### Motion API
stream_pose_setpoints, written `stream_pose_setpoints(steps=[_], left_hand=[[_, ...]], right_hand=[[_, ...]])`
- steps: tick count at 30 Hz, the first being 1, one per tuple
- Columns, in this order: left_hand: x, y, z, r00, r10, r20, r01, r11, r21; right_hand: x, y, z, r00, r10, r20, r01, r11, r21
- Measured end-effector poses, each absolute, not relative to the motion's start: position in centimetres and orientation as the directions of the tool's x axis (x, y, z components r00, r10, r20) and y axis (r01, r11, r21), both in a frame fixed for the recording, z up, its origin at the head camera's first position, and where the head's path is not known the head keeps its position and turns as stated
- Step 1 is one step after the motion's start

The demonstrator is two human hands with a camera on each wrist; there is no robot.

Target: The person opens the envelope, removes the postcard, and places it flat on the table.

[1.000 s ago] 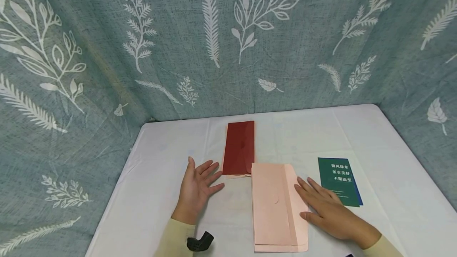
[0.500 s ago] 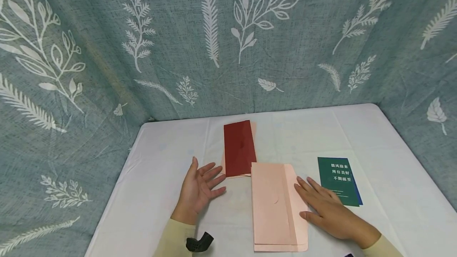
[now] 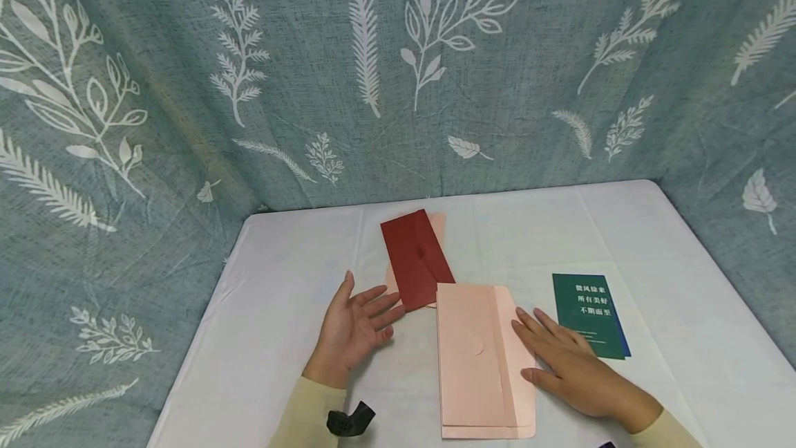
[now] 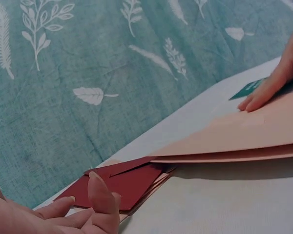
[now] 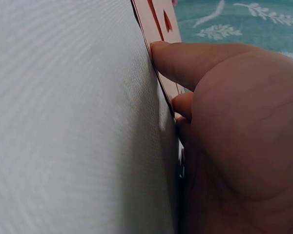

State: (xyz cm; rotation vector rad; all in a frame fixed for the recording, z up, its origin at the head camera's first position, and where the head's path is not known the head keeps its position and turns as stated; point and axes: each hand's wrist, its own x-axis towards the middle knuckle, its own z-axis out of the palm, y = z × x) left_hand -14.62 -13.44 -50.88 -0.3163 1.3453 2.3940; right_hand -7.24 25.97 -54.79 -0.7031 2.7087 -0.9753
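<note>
My left hand (image 3: 351, 330) lies palm up with its fingers spread, fingertips right at the near left corner of a dark red envelope (image 3: 415, 258). That envelope is tilted and lies over a pale pink envelope (image 3: 439, 224). In front of it a stack of pink envelopes (image 3: 472, 365) lies lengthwise, its flap side to the right. The stack's far left corner overlaps the red envelope, as the left wrist view also shows. My right hand (image 3: 566, 368) rests with straight fingers on the flap at the stack's right edge. In the right wrist view its thumb (image 5: 173, 56) touches that edge.
A green card (image 3: 584, 310) with white lettering lies beyond my right hand, with a blue card (image 3: 624, 344) showing beneath it. A white cloth (image 3: 280, 275) covers the table. Patterned teal curtains (image 3: 385, 151) stand behind and at both sides.
The dark red envelope has turned, its far end swinging left and its near end right over the pink one. My left hand has moved slightly right along with it. The right hand stays put.
</note>
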Motion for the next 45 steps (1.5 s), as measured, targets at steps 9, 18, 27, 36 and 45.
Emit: stream_pose_setpoints(steps=[9,18,27,36,45], left_hand=[[-15.0,-13.0,-50.7,-0.877,0.275,-0.395,-0.48,-0.53,0.699],[-15.8,-12.7,-50.5,-0.895,0.188,-0.404,-0.436,-0.553,0.71],[-18.3,-13.7,-50.5,-0.863,0.284,-0.417,-0.498,-0.61,0.616],[-19.8,-13.7,-51.0,-0.837,0.327,-0.439,-0.537,-0.64,0.549],[-19.7,-13.3,-50.7,-0.839,0.301,-0.453,-0.527,-0.656,0.54]], right_hand=[[-7.2,26.1,-54.8,-0.874,-0.487,0.002,-0.379,0.678,-0.629],[-7.3,26.1,-54.8,-0.872,-0.49,0.009,-0.385,0.674,-0.631],[-7.3,26.1,-54.6,-0.873,-0.488,0.012,-0.384,0.67,-0.635],[-7.3,26.1,-54.8,-0.871,-0.492,0.011,-0.383,0.665,-0.641],[-7.3,26.0,-54.8,-0.872,-0.489,0.003,-0.377,0.669,-0.641]])
